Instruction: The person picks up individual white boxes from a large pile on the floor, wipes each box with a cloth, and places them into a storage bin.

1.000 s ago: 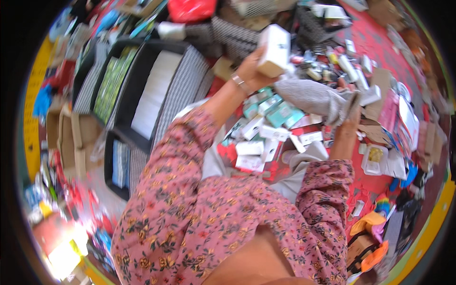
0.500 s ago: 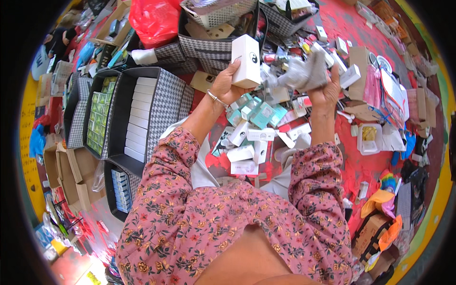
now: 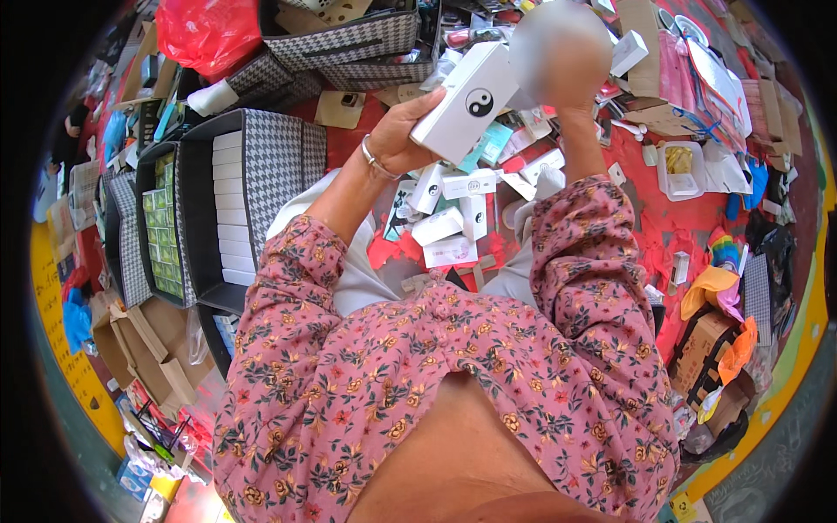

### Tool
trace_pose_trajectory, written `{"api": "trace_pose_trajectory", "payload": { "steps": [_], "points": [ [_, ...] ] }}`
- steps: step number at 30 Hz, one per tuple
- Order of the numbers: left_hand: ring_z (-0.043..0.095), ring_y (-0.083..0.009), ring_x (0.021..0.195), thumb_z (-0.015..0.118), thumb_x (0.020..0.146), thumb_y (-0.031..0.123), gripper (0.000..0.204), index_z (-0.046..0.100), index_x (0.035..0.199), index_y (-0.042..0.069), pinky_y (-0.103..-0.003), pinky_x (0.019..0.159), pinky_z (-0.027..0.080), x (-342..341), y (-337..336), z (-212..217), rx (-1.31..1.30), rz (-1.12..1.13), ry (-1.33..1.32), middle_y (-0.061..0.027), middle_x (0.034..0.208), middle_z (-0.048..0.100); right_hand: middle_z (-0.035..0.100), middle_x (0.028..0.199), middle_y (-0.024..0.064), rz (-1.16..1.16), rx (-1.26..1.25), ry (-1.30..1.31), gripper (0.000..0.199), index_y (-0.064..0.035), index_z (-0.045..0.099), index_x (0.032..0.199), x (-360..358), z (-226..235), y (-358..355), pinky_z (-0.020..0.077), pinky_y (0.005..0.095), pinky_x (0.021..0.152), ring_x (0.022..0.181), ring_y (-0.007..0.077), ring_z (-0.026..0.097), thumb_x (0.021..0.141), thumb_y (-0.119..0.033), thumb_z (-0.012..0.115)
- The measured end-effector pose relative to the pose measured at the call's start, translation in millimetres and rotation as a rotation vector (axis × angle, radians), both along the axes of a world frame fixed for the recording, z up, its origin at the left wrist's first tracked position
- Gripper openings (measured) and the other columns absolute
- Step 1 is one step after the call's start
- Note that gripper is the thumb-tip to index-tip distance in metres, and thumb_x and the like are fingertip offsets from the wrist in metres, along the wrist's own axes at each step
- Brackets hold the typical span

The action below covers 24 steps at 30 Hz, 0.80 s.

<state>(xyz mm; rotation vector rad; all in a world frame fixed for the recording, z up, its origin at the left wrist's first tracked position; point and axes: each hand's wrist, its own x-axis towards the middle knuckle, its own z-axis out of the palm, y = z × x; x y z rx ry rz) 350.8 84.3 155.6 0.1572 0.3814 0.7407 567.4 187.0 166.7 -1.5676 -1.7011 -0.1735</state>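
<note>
On the red floor [image 3: 671, 235] ahead of you, biggest item is the houndstooth-patterned tray [image 3: 275, 166] at your left, a column of flat white boxes [image 3: 231, 209] stacked along its inner left side. Just left of it, a second tray [image 3: 139, 227] holds green packets [image 3: 166, 231]. Red plastic bag [image 3: 209, 35] sits at the top left, well apart from your hands. Brown cardboard cartons [image 3: 148, 349] lie below the trays.

Between your arms, a scatter of small white boxes [image 3: 445, 222] lies loose on the floor.

Your left hand [image 3: 401, 135] is closed around the lower end of a long white box [image 3: 466, 100] with a round black-and-white symbol on its face; box is raised, tilted up to the right, clear of the floor pile. Silver bracelet [image 3: 373, 161] on that wrist.

Your right hand [image 3: 562, 91] is raised just beside the box's upper end, but that area is blurred out, so grip state: can't tell.
</note>
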Motion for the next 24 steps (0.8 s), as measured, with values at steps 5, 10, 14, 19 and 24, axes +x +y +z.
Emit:
{"api": "trace_pose_trajectory", "payload": {
  "steps": [5, 10, 14, 19, 24],
  "points": [
    [0.057, -0.0249, 0.094, 0.046, 0.087, 0.036, 0.046, 0.040, 0.123, 0.007, -0.038, 0.079, 0.049, -7, 10, 6, 0.081, 0.094, 0.171, -0.0124, 0.111, 0.054, 0.060, 0.069, 0.0074, 0.094, -0.450, 1.124, 0.026, 0.0021, 0.062, 0.078, 11, 14, -7, 0.0442, 0.0278, 0.056, 0.058, 0.0149, 0.054, 0.079, -0.024, 0.060],
    [0.053, -0.0171, 0.099, 0.051, 0.087, 0.023, 0.058, 0.021, 0.136, 0.013, -0.030, 0.080, 0.047, 4, 17, 15, 0.350, 0.292, 0.514, -0.0101, 0.115, 0.049, 0.060, 0.079, 0.0086, 0.265, -0.881, 0.919, 0.054, 0.0024, 0.062, 0.088, -34, 5, -25, 0.0430, 0.0302, 0.066, 0.070, 0.0163, 0.053, 0.077, -0.050, 0.057],
    [0.046, -0.0183, 0.110, 0.049, 0.088, 0.031, 0.059, 0.020, 0.137, 0.015, -0.029, 0.090, 0.041, 4, 22, -7, 0.881, 0.292, 0.969, -0.0106, 0.126, 0.041, 0.059, 0.089, 0.0084, 0.480, -1.018, 1.005, 0.048, 0.0022, 0.055, 0.100, -55, 16, -44, 0.0468, 0.0273, 0.068, 0.077, 0.0156, 0.057, 0.072, -0.033, 0.069],
    [0.046, -0.0246, 0.111, 0.034, 0.090, 0.045, 0.060, 0.016, 0.136, 0.011, -0.038, 0.092, 0.040, -13, 21, -3, 0.173, 0.190, 0.359, -0.0144, 0.129, 0.038, 0.061, 0.083, 0.0095, 0.417, -1.122, 1.569, 0.038, 0.0057, 0.057, 0.093, -48, 8, -37, 0.0514, 0.0272, 0.061, 0.067, 0.0160, 0.061, 0.069, -0.021, 0.071],
    [0.053, -0.0254, 0.103, 0.035, 0.091, 0.041, 0.053, 0.030, 0.130, 0.005, -0.040, 0.089, 0.043, -2, 18, 3, 0.023, 0.188, 0.092, -0.0122, 0.120, 0.049, 0.062, 0.081, 0.0079, 0.503, -1.204, 1.425, 0.038, 0.0046, 0.058, 0.091, -53, 9, -44, 0.0494, 0.0272, 0.061, 0.068, 0.0150, 0.060, 0.068, -0.023, 0.072]
  ]
}}
